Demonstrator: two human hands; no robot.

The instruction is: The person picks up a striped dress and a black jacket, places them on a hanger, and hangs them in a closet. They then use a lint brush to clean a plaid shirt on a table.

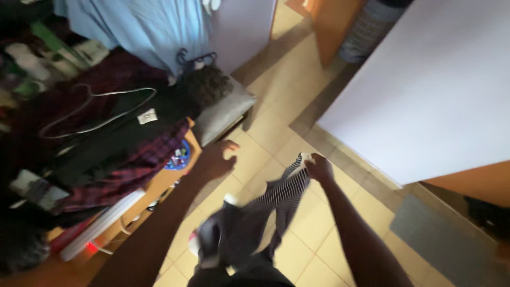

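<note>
My right hand [319,168] is closed on the top edge of a dark striped garment [268,204], which hangs down from it over the tiled floor toward my legs. My left hand [217,159] is held out with its fingers spread and holds nothing. It hovers just left of the garment, close to the corner of a wooden table [164,180] piled with clothes. The lower part of the garment is blurred.
On the left, a heap of dark and plaid clothes [117,143] with a wire hanger [95,109] covers the table. A grey cushioned stool [226,109] stands behind it. A white mattress [430,90] fills the right side, and a grey mat [441,242] lies beside it.
</note>
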